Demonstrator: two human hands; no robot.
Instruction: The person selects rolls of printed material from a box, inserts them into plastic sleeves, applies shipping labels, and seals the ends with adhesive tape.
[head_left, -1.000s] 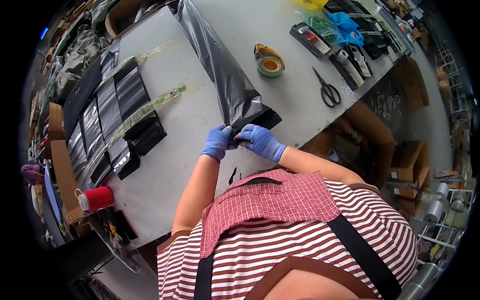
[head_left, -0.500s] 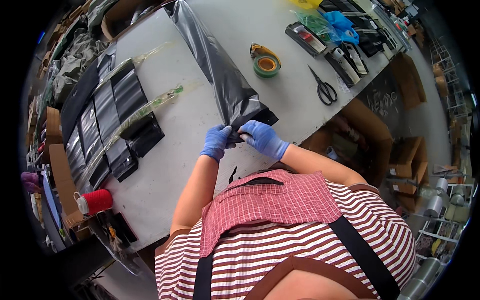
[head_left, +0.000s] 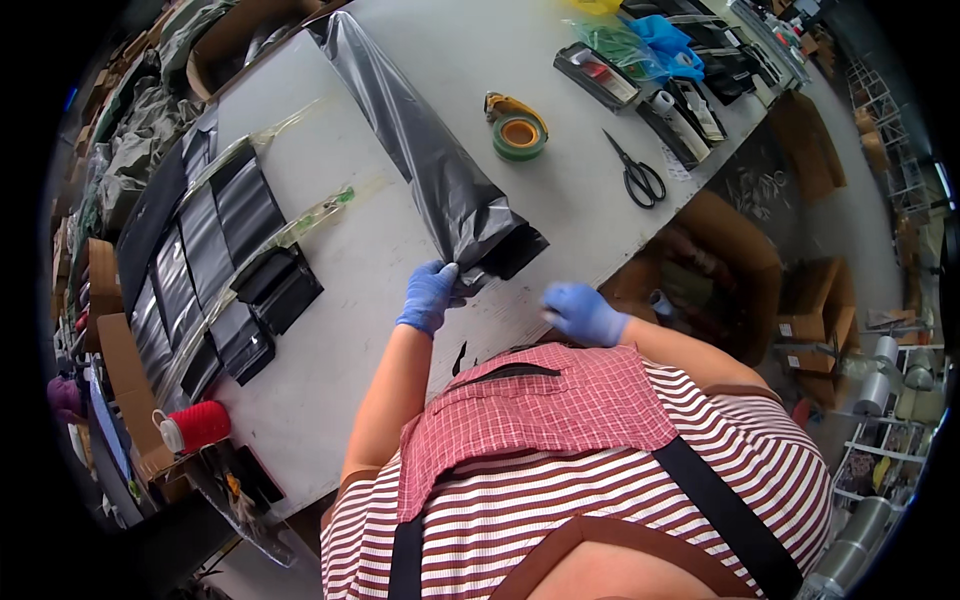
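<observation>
A long black plastic bag lies across the grey-white table, wrinkled and gathered at its near end. My left hand, in a blue glove, pinches this near end between thumb and fingers. To the right of it and apart from the bag, my right hand, also gloved in blue, hovers by the table's front edge. Its fingers are curled in and a little blurred; whatever they may hold does not show. Beyond the bag's right side sits a tape roll in a yellow-orange holder, with black-handled scissors farther right.
Bundled black packages bound with clear tape lie on the left. A red thread spool stands at the near left corner. Black trays and a blue plastic bag occupy the far right. Cardboard boxes stand beyond the right edge.
My right hand has come off the bag's near end and moved right, toward the table edge. My left hand keeps its pinch. The whole view has shifted slightly.
</observation>
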